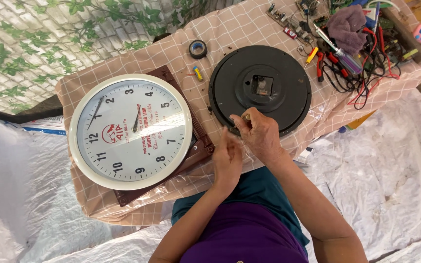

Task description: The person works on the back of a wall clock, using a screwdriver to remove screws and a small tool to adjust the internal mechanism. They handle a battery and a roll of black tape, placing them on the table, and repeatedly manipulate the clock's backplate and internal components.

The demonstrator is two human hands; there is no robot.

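The right hand [260, 132] rests on the near rim of the black clock back [260, 89], fingers pinched on something small — I cannot tell what. The left hand [227, 160] hovers just beside it, fingers loosely together. Left of that back lies the white wall clock [130, 131].

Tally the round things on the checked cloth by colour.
White: 1, the white clock face on a brown square base.
Black: 2, the black clock back that the right hand touches at its near rim, left hand beside it, and the tape roll.
Total: 3
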